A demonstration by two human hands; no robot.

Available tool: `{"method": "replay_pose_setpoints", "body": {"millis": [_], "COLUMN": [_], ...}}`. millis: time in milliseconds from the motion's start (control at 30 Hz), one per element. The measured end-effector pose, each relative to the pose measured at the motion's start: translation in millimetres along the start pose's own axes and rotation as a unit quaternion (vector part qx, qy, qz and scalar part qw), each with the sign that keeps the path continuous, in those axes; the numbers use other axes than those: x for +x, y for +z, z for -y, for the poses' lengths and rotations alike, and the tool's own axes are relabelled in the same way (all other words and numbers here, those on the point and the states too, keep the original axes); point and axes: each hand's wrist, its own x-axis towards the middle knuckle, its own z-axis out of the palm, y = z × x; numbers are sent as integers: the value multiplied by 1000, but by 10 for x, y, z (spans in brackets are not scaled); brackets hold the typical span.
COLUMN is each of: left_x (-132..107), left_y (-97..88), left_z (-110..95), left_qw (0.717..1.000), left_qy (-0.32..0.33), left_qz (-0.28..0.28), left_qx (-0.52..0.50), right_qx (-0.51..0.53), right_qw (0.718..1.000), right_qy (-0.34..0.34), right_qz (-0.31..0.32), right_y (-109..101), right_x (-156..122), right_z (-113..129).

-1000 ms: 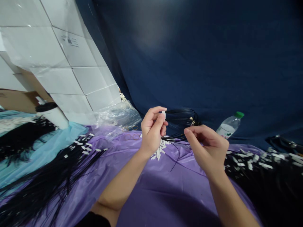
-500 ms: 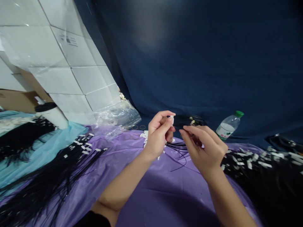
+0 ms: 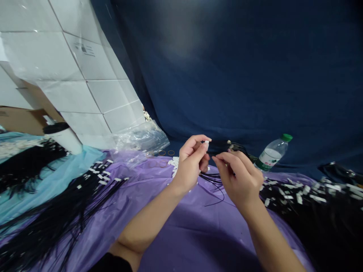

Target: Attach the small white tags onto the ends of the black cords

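Note:
Between the thumb and index finger of my left hand (image 3: 190,160) is a small white rectangular piece (image 3: 207,143), held upright. My right hand (image 3: 241,177) is close on its right, thumb and index fingertip pinched together and pointing at the piece. What sits in that pinch is too thin or hidden to make out. Thin black cords (image 3: 211,177) lie behind and below the hands, and more black cord loops (image 3: 241,146) show beyond the right hand. A pile of similar white pieces (image 3: 173,163) lies just behind my left wrist.
Purple sheeting (image 3: 198,226) covers the work surface. Bundles of black cords with white ends lie at left (image 3: 70,200) and right (image 3: 300,196). A green-capped bottle (image 3: 270,153), a white cup (image 3: 66,139), clear plastic bag (image 3: 141,139) and stacked white boxes (image 3: 76,90) stand around.
My right hand has moved left and slightly down, bringing its fingertips closer to the white piece. My left hand keeps its grip and has barely shifted.

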Motion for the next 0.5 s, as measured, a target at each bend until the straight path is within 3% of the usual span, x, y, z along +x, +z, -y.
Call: {"method": "replay_pose_setpoints", "body": {"millis": [167,267,333,400,433,500], "left_x": [42,120,183,239,260,288], "left_y": [-36,-108,-172,-233,-260,-300], "left_z": [-72,-138,-185,-229,-248,-280], "left_qw": [999,992,984,973,967,957], "left_qy": [35,86,115,140,152,165], "left_qz": [-23,-86,-139,-182,-200,-222], "left_qx": [34,32,6,-32,-53,-88], "right_qx": [-27,-24,60,194,259,363], "right_qw": [999,997,995,974,947,863], "right_qy": [-28,-32,18,118,174,273], "right_qz": [-10,-72,-73,10,78,223], "right_y": [-11,-130,-219,-250,-226,-89], "right_x": [34,87,106,91,68,-3], "right_z": [0,82,179,290,344,433]}}
